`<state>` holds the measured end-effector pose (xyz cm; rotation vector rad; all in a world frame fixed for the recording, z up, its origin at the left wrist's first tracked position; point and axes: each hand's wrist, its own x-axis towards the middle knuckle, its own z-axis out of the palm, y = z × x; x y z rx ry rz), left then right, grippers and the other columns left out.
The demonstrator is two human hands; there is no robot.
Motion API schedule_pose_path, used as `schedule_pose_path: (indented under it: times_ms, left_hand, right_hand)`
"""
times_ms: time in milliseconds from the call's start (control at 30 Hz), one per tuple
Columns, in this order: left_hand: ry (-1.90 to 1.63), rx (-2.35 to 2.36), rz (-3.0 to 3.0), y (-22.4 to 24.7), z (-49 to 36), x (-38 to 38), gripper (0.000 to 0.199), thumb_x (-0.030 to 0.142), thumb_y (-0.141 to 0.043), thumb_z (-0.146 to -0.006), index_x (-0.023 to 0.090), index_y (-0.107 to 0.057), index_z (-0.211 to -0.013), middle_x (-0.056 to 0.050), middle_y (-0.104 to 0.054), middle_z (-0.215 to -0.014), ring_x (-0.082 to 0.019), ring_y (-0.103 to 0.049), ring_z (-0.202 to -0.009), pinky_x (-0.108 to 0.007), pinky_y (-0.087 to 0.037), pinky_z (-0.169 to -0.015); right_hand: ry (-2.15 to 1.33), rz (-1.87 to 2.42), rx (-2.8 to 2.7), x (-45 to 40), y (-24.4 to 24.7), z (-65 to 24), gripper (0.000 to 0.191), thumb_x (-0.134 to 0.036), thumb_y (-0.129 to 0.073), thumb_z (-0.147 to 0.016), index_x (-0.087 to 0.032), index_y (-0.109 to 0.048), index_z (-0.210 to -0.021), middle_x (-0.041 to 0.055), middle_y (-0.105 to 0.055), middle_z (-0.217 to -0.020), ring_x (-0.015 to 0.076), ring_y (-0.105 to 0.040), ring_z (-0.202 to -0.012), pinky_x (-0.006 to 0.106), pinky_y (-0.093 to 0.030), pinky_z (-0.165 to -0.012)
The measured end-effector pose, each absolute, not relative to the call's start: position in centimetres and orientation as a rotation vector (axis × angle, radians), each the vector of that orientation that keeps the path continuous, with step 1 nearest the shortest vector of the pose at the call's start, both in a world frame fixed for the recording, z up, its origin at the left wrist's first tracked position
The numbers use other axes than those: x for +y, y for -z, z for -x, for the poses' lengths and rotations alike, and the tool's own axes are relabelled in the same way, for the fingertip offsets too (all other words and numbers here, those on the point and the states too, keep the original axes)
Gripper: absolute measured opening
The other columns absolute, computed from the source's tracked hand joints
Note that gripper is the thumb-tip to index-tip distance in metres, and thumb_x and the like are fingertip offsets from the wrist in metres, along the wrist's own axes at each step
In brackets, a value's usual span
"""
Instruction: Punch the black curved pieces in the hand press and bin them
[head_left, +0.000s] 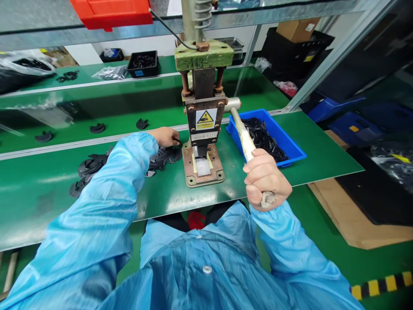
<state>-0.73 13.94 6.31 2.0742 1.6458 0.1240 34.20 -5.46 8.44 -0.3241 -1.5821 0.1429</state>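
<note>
My right hand [268, 177] is wrapped round the pale, tape-covered lever handle [242, 132] of a hand press [205, 116]. That press stands upright on the green bench, with a ram above a white pad [202, 166] on its base plate. To the left of the press, my left hand [165, 137] has its fingertips pinched on a small black plastic part, mostly hidden by the fingers. Just below this hand lies a heap of black plastic pieces [164, 157]. Another pile of curved black parts [92, 167] lies farther left, partly behind my sleeve.
A blue bin [292, 148] of black parts stands right of the press. Several curved black pieces [97, 128] sit on the green belt behind the bench. A black bin [143, 64] is farther back. A metal shelf with a red bin [111, 13] hangs overhead.
</note>
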Motion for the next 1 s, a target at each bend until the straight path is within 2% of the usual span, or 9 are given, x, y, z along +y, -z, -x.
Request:
schedule_pose_path:
  times_ms: [100, 167, 267, 367, 567, 800, 1000]
  left_hand:
    - [-0.313, 1.694, -1.988, -7.3, 1.3, 10.6, 0.022, 0.03, -0.09, -0.08, 0.021, -0.07, -0.077, 0.003, -0.063, -0.063, -0.014, -0.054, -0.059, -0.024, -0.039, -0.059]
    - [-0.557, 1.636, -1.74, -7.0, 0.9, 7.9, 0.027, 0.035, -0.087, -0.086, 0.021, -0.065, -0.08, 0.004, -0.06, -0.063, -0.012, -0.052, -0.054, -0.023, -0.04, -0.055]
    - [-0.771, 1.429, -1.317, -5.5, -1.1, 4.1, 0.032, 0.038, -0.088, -0.088, 0.019, -0.062, -0.086, 0.002, -0.065, -0.069, -0.011, -0.061, -0.055, -0.022, -0.052, -0.056]
    - [-0.838, 1.325, -1.077, -4.0, -3.9, 1.7, 0.036, 0.032, -0.093, -0.085, 0.017, -0.061, -0.088, 0.0, -0.07, -0.077, -0.011, -0.07, -0.061, -0.023, -0.062, -0.064]
    - [-0.782, 1.41, -0.986, -3.6, -7.6, 1.4, 0.031, 0.02, -0.082, -0.097, 0.017, -0.054, -0.084, 0.003, -0.066, -0.067, -0.008, -0.069, -0.054, -0.018, -0.061, -0.059]
    - [-0.667, 1.472, -1.081, -3.9, -8.1, 2.3, 0.033, 0.024, -0.083, -0.098, 0.02, -0.051, -0.089, 0.004, -0.065, -0.064, -0.009, -0.069, -0.052, -0.016, -0.053, -0.052]
    - [-0.469, 1.502, -1.137, -4.5, -8.4, 3.6, 0.019, 0.015, -0.073, -0.102, 0.02, -0.056, -0.097, 0.006, -0.061, -0.06, -0.009, -0.065, -0.046, -0.016, -0.05, -0.048]
  right_hand:
    - [-0.151, 0.319, -1.577, -5.4, -8.4, -34.1, 0.028, -0.029, -0.075, -0.089, -0.025, -0.057, -0.069, -0.0053, -0.064, -0.063, 0.0176, -0.069, -0.076, 0.056, -0.059, -0.101]
    - [-0.148, 0.308, -1.565, -5.3, -8.3, -33.9, 0.029, -0.029, -0.075, -0.09, -0.024, -0.057, -0.069, -0.0055, -0.063, -0.064, 0.017, -0.069, -0.077, 0.055, -0.059, -0.101]
    - [-0.142, 0.29, -1.547, -5.2, -8.2, -33.7, 0.03, -0.029, -0.076, -0.09, -0.024, -0.056, -0.068, -0.006, -0.062, -0.064, 0.0163, -0.069, -0.078, 0.054, -0.059, -0.102]
    - [-0.147, 0.285, -1.546, -5.2, -8.1, -33.6, 0.031, -0.029, -0.075, -0.091, -0.023, -0.055, -0.068, -0.006, -0.062, -0.065, 0.016, -0.07, -0.079, 0.054, -0.058, -0.104]
    - [-0.136, 0.263, -1.598, -5.1, -8.3, -33.9, 0.031, -0.027, -0.076, -0.091, -0.024, -0.053, -0.07, -0.0055, -0.062, -0.067, 0.0162, -0.07, -0.082, 0.054, -0.056, -0.109]
    - [-0.138, 0.275, -1.555, -5.3, -8.6, -33.5, 0.03, -0.03, -0.075, -0.091, -0.025, -0.053, -0.07, -0.0061, -0.062, -0.065, 0.0172, -0.071, -0.078, 0.055, -0.06, -0.103]
    - [-0.121, 0.278, -1.539, -5.1, -8.3, -33.4, 0.031, -0.033, -0.075, -0.092, -0.025, -0.054, -0.071, -0.0064, -0.063, -0.065, 0.0168, -0.073, -0.078, 0.056, -0.061, -0.102]
